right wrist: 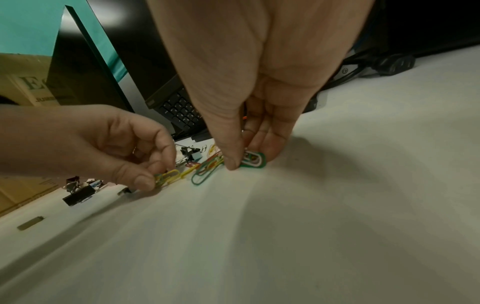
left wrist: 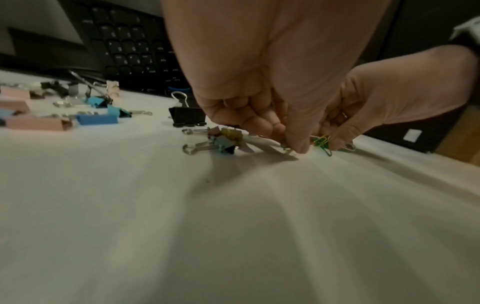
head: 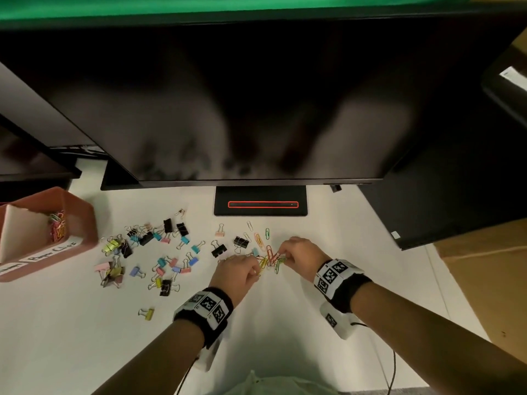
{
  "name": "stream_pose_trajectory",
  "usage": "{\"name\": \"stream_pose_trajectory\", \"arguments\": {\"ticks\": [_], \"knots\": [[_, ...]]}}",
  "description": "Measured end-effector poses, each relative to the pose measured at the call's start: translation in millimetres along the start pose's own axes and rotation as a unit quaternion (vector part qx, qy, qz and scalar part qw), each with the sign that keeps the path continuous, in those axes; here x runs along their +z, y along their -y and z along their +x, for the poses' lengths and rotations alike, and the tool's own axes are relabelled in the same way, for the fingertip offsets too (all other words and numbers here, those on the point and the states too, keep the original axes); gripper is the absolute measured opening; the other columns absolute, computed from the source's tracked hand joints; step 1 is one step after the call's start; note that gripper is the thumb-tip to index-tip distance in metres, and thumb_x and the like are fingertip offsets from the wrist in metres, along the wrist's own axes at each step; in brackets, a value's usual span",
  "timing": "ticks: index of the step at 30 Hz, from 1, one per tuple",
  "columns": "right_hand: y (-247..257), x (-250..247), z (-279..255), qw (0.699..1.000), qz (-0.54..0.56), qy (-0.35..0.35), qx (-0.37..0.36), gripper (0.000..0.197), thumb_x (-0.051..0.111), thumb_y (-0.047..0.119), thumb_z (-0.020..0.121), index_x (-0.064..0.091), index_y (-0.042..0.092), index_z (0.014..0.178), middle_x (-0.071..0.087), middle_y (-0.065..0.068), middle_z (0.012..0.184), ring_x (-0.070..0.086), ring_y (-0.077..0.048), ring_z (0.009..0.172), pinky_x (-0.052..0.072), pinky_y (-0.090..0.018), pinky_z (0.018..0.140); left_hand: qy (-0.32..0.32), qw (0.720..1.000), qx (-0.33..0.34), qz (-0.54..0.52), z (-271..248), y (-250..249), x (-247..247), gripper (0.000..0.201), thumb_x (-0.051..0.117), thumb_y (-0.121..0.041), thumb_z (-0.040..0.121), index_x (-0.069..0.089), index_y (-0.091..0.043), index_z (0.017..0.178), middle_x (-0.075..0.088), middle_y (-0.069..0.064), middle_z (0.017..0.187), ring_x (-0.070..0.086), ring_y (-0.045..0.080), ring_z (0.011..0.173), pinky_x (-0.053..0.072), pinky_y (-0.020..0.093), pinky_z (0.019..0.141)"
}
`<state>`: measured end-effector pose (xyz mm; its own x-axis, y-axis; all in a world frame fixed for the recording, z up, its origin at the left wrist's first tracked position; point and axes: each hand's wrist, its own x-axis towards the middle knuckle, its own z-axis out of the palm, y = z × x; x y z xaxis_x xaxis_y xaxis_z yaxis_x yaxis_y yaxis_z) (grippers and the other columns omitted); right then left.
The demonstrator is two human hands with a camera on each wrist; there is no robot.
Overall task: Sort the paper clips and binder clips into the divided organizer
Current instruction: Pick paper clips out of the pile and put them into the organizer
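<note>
Coloured wire paper clips (head: 269,256) are lying in a loose tangle on the white desk (head: 71,337), a little in front of the monitor stand (head: 260,201), and both hands are working at them from opposite sides. The left hand (head: 238,270) is pinching a yellow paper clip (right wrist: 168,176) between thumb and curled fingers at the near left of the tangle, while the right hand (head: 299,253) is pinching a green paper clip (right wrist: 253,159) against the desk at its right end. The remaining clips are lying between the two hands, most with their long axes running roughly away from the person, so either hand is reaching them equally well. Binder clips (head: 151,252) are scattered further left, toward the red organizer (head: 82,220) sitting at the desk's left edge; one of its compartments, labelled for paper clips, is already holding a bunch. Judging by that, the left hand is the nearer one for carrying its catch across to the organizer, and the binder clips are not yet sorted.
</note>
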<state>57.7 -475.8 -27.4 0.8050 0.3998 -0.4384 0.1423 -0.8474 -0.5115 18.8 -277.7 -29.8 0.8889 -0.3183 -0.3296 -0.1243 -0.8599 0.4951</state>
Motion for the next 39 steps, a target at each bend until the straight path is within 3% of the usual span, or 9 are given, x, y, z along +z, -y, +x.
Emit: {"name": "stream_pose_trajectory", "arguments": {"ticks": [3, 6, 11, 15, 19, 22, 27, 34, 39], "knots": [[-3.6, -0.4, -1.5, 1.0, 0.019, -0.004, 0.008, 0.023, 0.058, 0.013, 0.09, 0.065, 0.008, 0.111, 0.053, -0.01, 0.113, 0.06, -0.026, 0.096, 0.047, -0.028, 0.091, -0.013, 0.999, -0.03, -0.033, 4.5, -5.0, 4.0, 0.032, 0.062, -0.026, 0.084, 0.055, -0.026, 0.115, 0.066, -0.008, 0.083, 0.056, 0.012, 0.078, 0.049, 0.032, 0.081], [-6.2, -2.0, -3.4, 1.0, 0.028, -0.007, 0.011, 0.02, 0.059, 0.01, 0.088, 0.066, 0.007, 0.107, 0.055, -0.01, 0.112, 0.061, -0.027, 0.094, 0.048, -0.03, 0.091, -0.035, 0.999, -0.031, 0.005, 10.4, -3.3, 5.5, 0.039, 0.06, -0.028, 0.085, 0.052, -0.028, 0.122, 0.067, -0.007, 0.085, 0.059, 0.016, 0.084, 0.049, 0.035, 0.083], [-10.7, -5.2, -6.7, 1.0, 0.011, -0.001, 0.017, 0.018, 0.055, 0.009, 0.089, 0.064, 0.009, 0.104, 0.062, -0.01, 0.106, 0.06, -0.023, 0.095, 0.044, -0.024, 0.08, -0.052, 0.998, -0.029, 0.021, 19.2, 2.5, -1.5, 0.025, 0.062, -0.028, 0.084, 0.061, -0.025, 0.109, 0.066, -0.005, 0.088, 0.056, 0.018, 0.09, 0.047, 0.035, 0.083], [-10.6, -8.7, -7.8, 1.0, -0.005, 0.008, 0.004, 0.019, 0.054, 0.012, 0.09, 0.063, 0.012, 0.106, 0.062, -0.007, 0.107, 0.059, -0.022, 0.098, 0.044, -0.026, 0.084, -0.046, 0.998, -0.033, 0.033, 25.1, 4.6, -6.3, 0.016, 0.058, -0.025, 0.087, 0.063, -0.023, 0.103, 0.061, -0.003, 0.097, 0.055, 0.017, 0.093, 0.045, 0.031, 0.086], [-8.7, -12.1, -5.9, 0.999, 0.017, 0.021, -0.02, 0.018, 0.057, 0.011, 0.089, 0.063, 0.012, 0.105, 0.06, -0.008, 0.107, 0.06, -0.023, 0.096, 0.048, -0.027, 0.087, -0.055, 0.997, -0.038, -0.029, 19.8, 11.8, -4.1, 0.01, 0.058, -0.014, 0.088, 0.066, -0.015, 0.093, 0.052, -0.002, 0.103, 0.051, 0.011, 0.088, 0.046, 0.023, 0.086], [-3.4, -14.1, -2.5, 0.997, 0.013, 0.032, -0.062, 0.018, 0.058, 0.011, 0.089, 0.064, 0.01, 0.106, 0.056, -0.008, 0.109, 0.059, -0.023, 0.095, 0.048, -0.026, 0.088, -0.058, 0.996, -0.032, -0.056, 12.6, 17.2, -2.4, 0.011, 0.059, -0.008, 0.086, 0.067, -0.012, 0.093, 0.054, 0.0, 0.104, 0.053, 0.013, 0.091, 0.043, 0.021, 0.084], [7.6, -9.2, 8.0, 0.991, -0.021, 0.051, -0.121, 0.019, 0.058, 0.01, 0.089, 0.065, 0.011, 0.107, 0.049, -0.006, 0.12, 0.057, -0.026, 0.1, 0.046, -0.028, 0.094, -0.069, 0.995, -0.029, -0.061, 9.2, 22.3, -3.4, 0.024, 0.06, -0.006, 0.084, 0.063, -0.012, 0.107, 0.061, 0.004, 0.097, 0.055, 0.016, 0.09, 0.048, 0.027, 0.082], [11.7, -10.0, 16.2, 0.992, -0.062, 0.06, -0.096, 0.028, 0.055, 0.018, 0.092, 0.062, 0.013, 0.119, 0.057, -0.008, 0.117, 0.054, -0.024, 0.108, 0.045, -0.032, 0.096, -0.056, 0.998, -0.01, -0.02, 11.1, 27.5, -4.2, 0.009, 0.06, -0.012, 0.085, 0.066, -0.011, 0.091, 0.064, 0.004, 0.089, 0.055, 0.02, 0.088, 0.043, 0.025, 0.073], [10.2, -8.8, 14.3, 0.993, -0.075, 0.062, -0.069, 0.025, 0.055, 0.017, 0.091, 0.063, 0.009, 0.114, 0.052, -0.009, 0.117, 0.055, -0.026, 0.105, 0.045, -0.032, 0.093, -0.026, 1.0, 0.001, 0.012, 15.1, 26.0, -6.0, 0.011, 0.053, -0.008, 0.088, 0.064, -0.01, 0.089, 0.058, 0.006, 0.094, 0.053, 0.023, 0.092, 0.046, 0.033, 0.08]]}}
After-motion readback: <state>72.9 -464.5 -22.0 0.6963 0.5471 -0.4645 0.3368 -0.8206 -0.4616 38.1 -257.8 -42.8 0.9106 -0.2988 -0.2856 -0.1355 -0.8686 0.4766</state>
